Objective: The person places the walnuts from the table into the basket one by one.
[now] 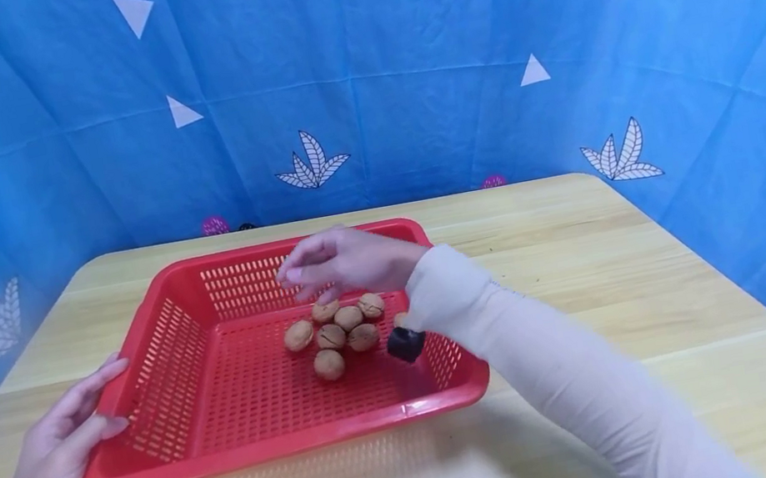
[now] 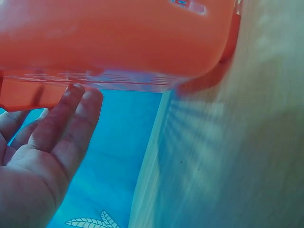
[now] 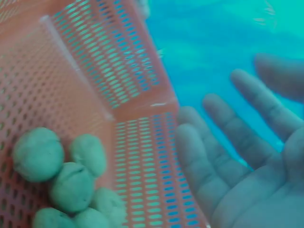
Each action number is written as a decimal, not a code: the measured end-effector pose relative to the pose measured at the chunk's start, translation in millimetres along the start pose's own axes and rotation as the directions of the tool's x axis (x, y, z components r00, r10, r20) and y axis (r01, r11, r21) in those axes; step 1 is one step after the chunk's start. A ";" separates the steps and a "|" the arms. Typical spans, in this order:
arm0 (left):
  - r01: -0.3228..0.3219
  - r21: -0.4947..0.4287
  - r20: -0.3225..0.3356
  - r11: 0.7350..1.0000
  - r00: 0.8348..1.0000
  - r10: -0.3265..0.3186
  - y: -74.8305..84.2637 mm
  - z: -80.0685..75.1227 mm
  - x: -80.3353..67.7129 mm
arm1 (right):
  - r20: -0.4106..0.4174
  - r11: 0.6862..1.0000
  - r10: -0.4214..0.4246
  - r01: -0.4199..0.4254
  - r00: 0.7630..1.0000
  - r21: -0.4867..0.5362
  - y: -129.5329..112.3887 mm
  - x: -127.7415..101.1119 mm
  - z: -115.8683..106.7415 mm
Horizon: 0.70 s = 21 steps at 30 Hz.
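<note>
A red plastic basket (image 1: 274,452) with slotted walls is on the table, and several walnuts (image 1: 331,337) lie grouped on its floor, right of the middle. One more walnut is partly hidden by the right wrist. My left hand (image 1: 48,464) grips the basket's left rim, thumb on top. In the left wrist view, that hand's fingers (image 2: 85,111) reach up beneath the red rim. My right hand (image 1: 352,261) hovers over the walnuts near the basket's far wall. Its fingers (image 3: 237,128) are loosely extended in the right wrist view, with nothing held.
The basket is on a light wooden table (image 1: 585,264). A blue cloth (image 1: 394,34) with white triangles and leaf prints hangs behind and at both sides. Small dark wrist devices (image 1: 406,343) sit on both wrists.
</note>
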<state>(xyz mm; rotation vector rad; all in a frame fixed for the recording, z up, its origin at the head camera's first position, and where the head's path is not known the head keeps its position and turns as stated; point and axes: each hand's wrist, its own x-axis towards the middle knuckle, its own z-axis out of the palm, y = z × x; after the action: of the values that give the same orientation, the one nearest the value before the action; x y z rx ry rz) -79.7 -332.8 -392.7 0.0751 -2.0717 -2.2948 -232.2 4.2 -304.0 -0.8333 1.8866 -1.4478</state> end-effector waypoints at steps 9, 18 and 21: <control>0.009 0.016 -0.013 1.000 1.000 -0.009 -1.3 -0.2 -2.1 | -0.103 0.973 -0.115 0.132 0.988 0.187 -6.4 -33.2 -34.0; 0.004 0.013 -0.008 1.000 1.000 -0.004 0.1 -0.6 -1.1 | -0.198 0.955 -0.145 0.190 0.969 0.228 19.6 -73.0 -71.4; -0.004 0.009 -0.008 1.000 1.000 0.004 0.3 0.4 -0.1 | -0.221 0.949 -0.138 0.192 0.966 0.249 33.2 -86.6 -83.3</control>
<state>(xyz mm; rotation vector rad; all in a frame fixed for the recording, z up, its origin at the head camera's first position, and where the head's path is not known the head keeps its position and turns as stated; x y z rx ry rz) -79.6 -332.5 -392.4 0.0795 -2.0763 -2.2794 -247.8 127.7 -310.5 -0.7514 1.7384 -1.9066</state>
